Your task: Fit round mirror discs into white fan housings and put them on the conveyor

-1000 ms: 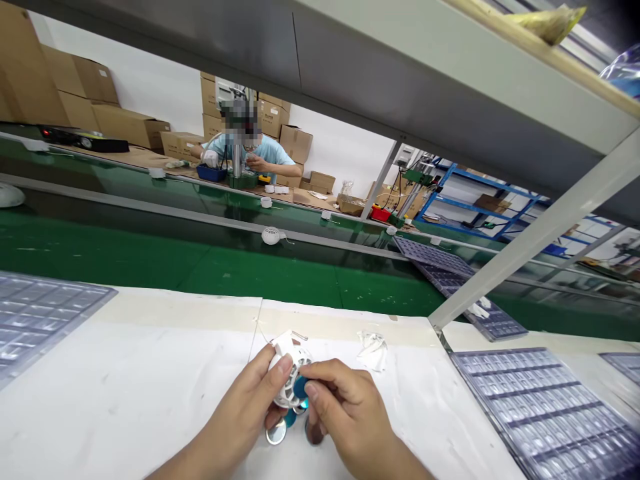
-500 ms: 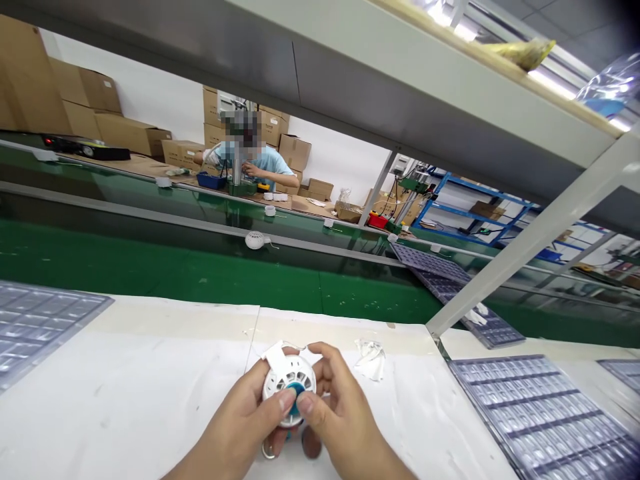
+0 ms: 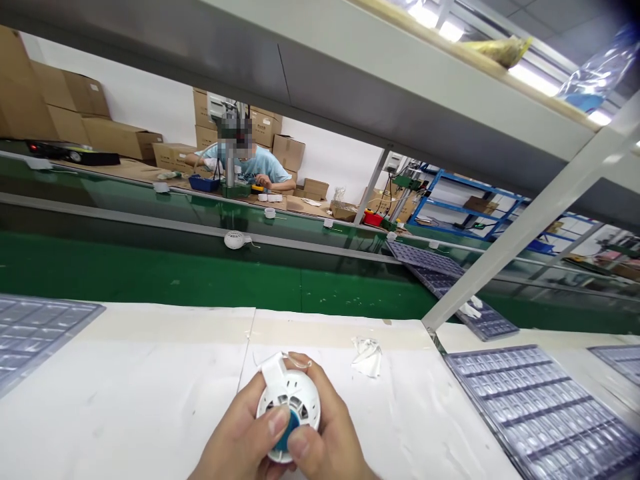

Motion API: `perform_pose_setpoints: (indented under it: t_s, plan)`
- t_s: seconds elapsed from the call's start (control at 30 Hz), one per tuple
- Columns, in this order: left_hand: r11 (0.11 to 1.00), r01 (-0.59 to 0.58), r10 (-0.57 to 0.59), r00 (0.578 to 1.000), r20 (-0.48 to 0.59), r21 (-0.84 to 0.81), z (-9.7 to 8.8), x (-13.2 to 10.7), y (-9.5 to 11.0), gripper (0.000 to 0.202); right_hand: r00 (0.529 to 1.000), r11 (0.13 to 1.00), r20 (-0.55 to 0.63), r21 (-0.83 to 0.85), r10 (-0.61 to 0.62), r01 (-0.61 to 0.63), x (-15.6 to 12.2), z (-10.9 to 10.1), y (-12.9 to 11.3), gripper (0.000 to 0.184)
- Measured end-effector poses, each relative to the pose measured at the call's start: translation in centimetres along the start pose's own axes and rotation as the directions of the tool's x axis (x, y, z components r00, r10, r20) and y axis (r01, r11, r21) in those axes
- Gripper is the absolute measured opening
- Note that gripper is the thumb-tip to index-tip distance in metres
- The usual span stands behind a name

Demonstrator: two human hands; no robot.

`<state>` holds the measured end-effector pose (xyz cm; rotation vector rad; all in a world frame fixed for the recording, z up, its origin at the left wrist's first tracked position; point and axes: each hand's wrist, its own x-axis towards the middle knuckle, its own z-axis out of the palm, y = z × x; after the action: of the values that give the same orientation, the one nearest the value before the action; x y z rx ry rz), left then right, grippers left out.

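Both my hands hold a round white plastic fan housing [image 3: 295,398] with slotted vents, low at the bottom centre of the view over the white bench top [image 3: 125,380]. My left hand [image 3: 240,440] wraps its left side, thumb pressed on a blue disc [image 3: 289,427] at its middle. My right hand [image 3: 330,440] cups the right side, thumb meeting the left thumb on the disc and a fingertip over the top rim. A white tab sticks out at the housing's upper left.
A crumpled clear film scrap [image 3: 367,353] lies just right of my hands. Clear blister trays sit at the right [image 3: 540,407] and left [image 3: 35,327]. A green conveyor [image 3: 200,273] carries a white housing [image 3: 235,239]. A person [image 3: 240,163] works across it. A slanted shelf post [image 3: 515,227] rises at right.
The housing has been turned face-up and drawn nearer to me; both thumbs now press the blue disc. The round mirror-like discs under my hands are out of view. The conveyor's housing drifted left.
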<state>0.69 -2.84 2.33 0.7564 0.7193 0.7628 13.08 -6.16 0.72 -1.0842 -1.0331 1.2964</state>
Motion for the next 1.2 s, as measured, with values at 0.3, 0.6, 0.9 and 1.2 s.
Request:
perform_pose_setpoints:
  t_s: [0.3,0.6,0.9,1.2]
  plan:
    - [0.999,0.016,-0.013,0.998,0.062,-0.051,0.6,0.1,0.2,0.051,0.999,0.999,0.009,0.01,0.036,-0.036,0.2,0.1,-0.6,0.081]
    - [1.0,-0.008,0.009,0.996,-0.084,0.01,-1.8,2.9,1.2,0.031,1.0,0.985,-0.012,-0.171,0.027,-0.029,2.1,-3.2,-1.5,0.057]
    - [0.982,-0.069,0.019,0.961,-0.277,-0.174,-2.7,4.6,2.5,0.036,0.975,0.986,-0.22,-0.161,0.011,-0.047,3.3,-5.0,-1.2,0.051]
    - [0.997,-0.002,-0.015,0.973,-0.229,-0.072,-3.4,4.4,2.0,0.04,0.956,0.968,-0.291,-0.245,-0.019,-0.055,3.7,-5.1,-1.3,0.016]
